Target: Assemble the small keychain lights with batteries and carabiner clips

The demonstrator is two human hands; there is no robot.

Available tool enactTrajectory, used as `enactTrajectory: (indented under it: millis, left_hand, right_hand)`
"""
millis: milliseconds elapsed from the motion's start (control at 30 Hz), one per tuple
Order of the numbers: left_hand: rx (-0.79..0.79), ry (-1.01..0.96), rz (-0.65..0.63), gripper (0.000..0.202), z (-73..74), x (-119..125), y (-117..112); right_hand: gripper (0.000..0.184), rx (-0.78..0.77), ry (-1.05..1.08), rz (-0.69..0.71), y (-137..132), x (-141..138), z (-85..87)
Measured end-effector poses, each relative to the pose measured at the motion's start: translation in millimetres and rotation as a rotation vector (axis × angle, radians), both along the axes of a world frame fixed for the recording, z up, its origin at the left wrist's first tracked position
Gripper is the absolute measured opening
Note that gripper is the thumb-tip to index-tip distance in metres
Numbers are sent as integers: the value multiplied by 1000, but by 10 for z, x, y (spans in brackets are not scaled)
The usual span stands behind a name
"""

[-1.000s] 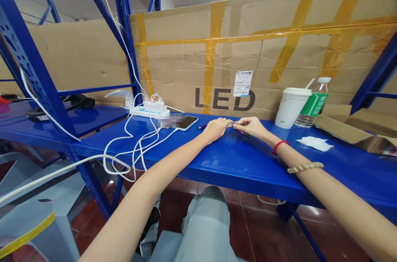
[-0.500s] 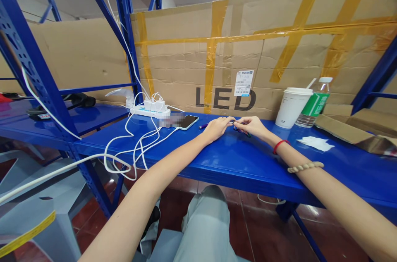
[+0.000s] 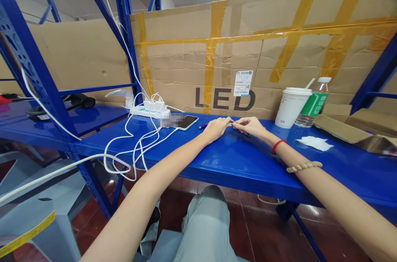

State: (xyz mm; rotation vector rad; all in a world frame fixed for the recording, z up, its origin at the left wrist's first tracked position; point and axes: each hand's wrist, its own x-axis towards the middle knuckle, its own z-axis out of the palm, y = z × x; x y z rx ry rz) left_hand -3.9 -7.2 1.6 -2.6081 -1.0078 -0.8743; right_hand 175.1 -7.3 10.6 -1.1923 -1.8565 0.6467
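Observation:
Both hands rest on the blue shelf [image 3: 235,163], fingertips meeting. My left hand [image 3: 216,127] is curled, pinching one end of a small thin object. My right hand [image 3: 249,125] is closed in a pinch on the other end; dark green and dark bits show under its fingers. What the small object is I cannot make out. A purple pen [image 3: 203,126] lies just left of my left hand. A red string and a bead bracelet [image 3: 304,166] sit on my right forearm.
A phone [image 3: 187,122] lies left of the hands, wired to a white power strip [image 3: 150,110] with cables trailing off the edge. A white lidded cup [image 3: 289,108], green-labelled bottle [image 3: 314,104], crumpled tissue [image 3: 314,143] and cardboard box [image 3: 356,132] stand right. Taped cardboard backs the shelf.

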Motion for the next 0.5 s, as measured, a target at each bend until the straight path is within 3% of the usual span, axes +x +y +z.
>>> enactTrajectory:
  millis: [500]
  left_hand:
    - [-65,88,133,28,-9,27,-4]
  right_hand:
    - [41,-60,-3,-3,29,-16,-39]
